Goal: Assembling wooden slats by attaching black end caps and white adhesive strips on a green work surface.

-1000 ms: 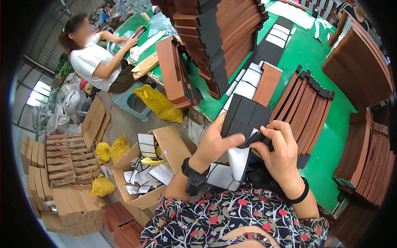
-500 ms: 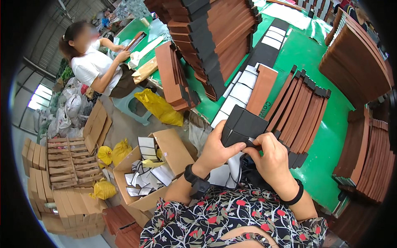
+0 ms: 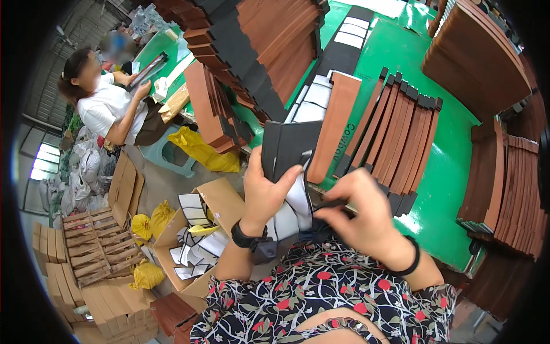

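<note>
My left hand (image 3: 266,189) is closed round a black sheet (image 3: 286,140) scored into panels, thumb on its front. Below it hangs a strip of white panels with black edges (image 3: 289,218), close to my lap. My right hand (image 3: 364,215) is to the right of the sheet, slightly smeared by motion, its fingers pinching a small black piece (image 3: 332,203). Just beyond my hands a brown flat strip (image 3: 338,120) lies on the green table (image 3: 395,51). Beside it several brown strips with black ends (image 3: 401,137) are fanned out.
Tall stacks of brown pieces (image 3: 281,46) stand at the back, with more piled at the right (image 3: 475,63). An open cardboard box (image 3: 223,200) of white-panelled scraps sits on the floor at left. A person in a white top (image 3: 106,112) works beyond a yellow bag (image 3: 206,150).
My right hand has come away from the black sheet, down and right, with a small black piece in its fingers. My left hand has moved left with the sheet, now more upright.
</note>
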`<state>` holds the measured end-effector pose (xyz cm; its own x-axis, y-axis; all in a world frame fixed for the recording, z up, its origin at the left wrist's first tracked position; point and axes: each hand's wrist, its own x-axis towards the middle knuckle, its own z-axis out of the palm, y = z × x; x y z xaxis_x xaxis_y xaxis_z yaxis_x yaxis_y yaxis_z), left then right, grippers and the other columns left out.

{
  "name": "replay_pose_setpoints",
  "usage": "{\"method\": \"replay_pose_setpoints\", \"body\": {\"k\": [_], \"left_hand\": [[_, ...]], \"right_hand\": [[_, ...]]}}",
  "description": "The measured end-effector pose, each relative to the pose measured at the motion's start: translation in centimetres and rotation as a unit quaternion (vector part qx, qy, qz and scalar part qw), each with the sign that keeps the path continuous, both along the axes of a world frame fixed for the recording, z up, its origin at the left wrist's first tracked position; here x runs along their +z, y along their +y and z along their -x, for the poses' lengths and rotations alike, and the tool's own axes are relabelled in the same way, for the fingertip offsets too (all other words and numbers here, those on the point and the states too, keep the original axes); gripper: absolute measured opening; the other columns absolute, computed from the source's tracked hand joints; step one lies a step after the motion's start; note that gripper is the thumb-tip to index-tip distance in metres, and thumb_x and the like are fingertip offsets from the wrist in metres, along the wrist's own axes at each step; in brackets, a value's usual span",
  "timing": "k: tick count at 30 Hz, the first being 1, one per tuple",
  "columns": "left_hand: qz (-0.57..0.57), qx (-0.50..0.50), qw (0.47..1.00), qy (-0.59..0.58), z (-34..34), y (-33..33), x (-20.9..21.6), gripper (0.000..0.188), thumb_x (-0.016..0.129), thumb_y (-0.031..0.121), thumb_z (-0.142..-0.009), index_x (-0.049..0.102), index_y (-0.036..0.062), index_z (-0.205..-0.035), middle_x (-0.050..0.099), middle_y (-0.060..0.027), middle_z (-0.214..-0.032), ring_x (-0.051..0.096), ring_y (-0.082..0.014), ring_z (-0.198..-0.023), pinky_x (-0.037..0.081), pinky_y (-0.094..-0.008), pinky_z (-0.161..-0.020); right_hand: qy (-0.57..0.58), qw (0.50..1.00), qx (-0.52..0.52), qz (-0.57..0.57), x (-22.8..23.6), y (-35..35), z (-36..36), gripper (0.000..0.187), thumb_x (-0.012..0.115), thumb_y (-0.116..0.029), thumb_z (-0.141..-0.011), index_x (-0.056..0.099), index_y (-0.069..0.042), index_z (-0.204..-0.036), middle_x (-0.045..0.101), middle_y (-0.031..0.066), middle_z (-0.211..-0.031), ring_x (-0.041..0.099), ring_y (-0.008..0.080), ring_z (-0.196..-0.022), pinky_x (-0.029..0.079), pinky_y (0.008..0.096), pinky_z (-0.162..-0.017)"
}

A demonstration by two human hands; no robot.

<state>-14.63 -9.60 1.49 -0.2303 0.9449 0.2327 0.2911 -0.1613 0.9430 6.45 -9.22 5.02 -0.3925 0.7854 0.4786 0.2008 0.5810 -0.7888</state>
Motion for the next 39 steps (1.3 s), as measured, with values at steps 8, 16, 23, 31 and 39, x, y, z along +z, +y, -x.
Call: {"method": "replay_pose_setpoints", "body": {"k": [8, 16, 23, 31, 39], "left_hand": [[-0.253, -0.008, 0.915, 0.314, -0.8, 5.9, 3.6, 0.053, 0.081, 0.011, -0.084, 0.054, 0.0026, -0.128, 0.068, -0.017, -0.104, 0.069, -0.0354, -0.087, 0.055, -0.0371, -0.072], [-0.277, -0.01, 0.86, 0.429, -3.3, 14.7, 1.4, 0.065, 0.08, 0.015, -0.083, 0.049, 0.0035, -0.139, 0.064, -0.0142, -0.103, 0.067, -0.0343, -0.084, 0.055, -0.039, -0.065], [-0.27, 0.045, 0.781, 0.561, -2.9, 19.1, -1.7, 0.063, 0.081, 0.014, -0.082, 0.054, 0.012, -0.139, 0.056, -0.0165, -0.136, 0.059, -0.0336, -0.123, 0.047, -0.0498, -0.103], [-0.16, -0.065, 0.821, 0.544, -1.0, 19.0, -2.6, 0.035, 0.076, 0.017, -0.086, 0.068, 0.0067, -0.119, 0.06, -0.0145, -0.138, 0.05, -0.0358, -0.136, 0.034, -0.0578, -0.114], [-0.074, -0.041, 0.806, 0.585, -1.9, 19.1, -6.9, 0.054, 0.063, 0.018, -0.094, 0.048, -0.0044, -0.141, 0.042, -0.0245, -0.154, 0.039, -0.04, -0.145, 0.03, -0.0517, -0.12]], "right_hand": [[-0.018, 0.963, -0.121, 0.238, 1.2, 2.9, -7.9, 0.048, 0.081, 0.007, -0.073, 0.051, -0.004, -0.109, 0.053, 0.0038, -0.098, 0.052, 0.0121, -0.078, 0.049, 0.0268, -0.069], [-0.128, 0.973, -0.175, 0.075, -1.5, 3.5, -8.8, 0.052, 0.076, 0.016, -0.069, 0.048, -0.001, -0.11, 0.05, 0.0138, -0.106, 0.061, 0.0264, -0.084, 0.054, 0.0348, -0.066], [-0.069, 0.988, -0.131, 0.033, -2.4, 4.7, -9.4, 0.061, 0.075, 0.018, -0.067, 0.052, -0.002, -0.121, 0.05, 0.0139, -0.108, 0.06, 0.0246, -0.083, 0.054, 0.0316, -0.066], [-0.081, 0.993, -0.063, 0.06, -2.2, 4.8, -9.2, 0.066, 0.071, 0.021, -0.066, 0.058, -0.003, -0.127, 0.051, 0.0143, -0.112, 0.06, 0.0217, -0.083, 0.053, 0.0317, -0.065], [-0.059, 0.993, -0.056, 0.082, -2.2, 4.2, -8.3, 0.063, 0.073, 0.018, -0.067, 0.061, -0.003, -0.125, 0.049, 0.0166, -0.128, 0.062, 0.0214, -0.09, 0.055, 0.0311, -0.073]]}}
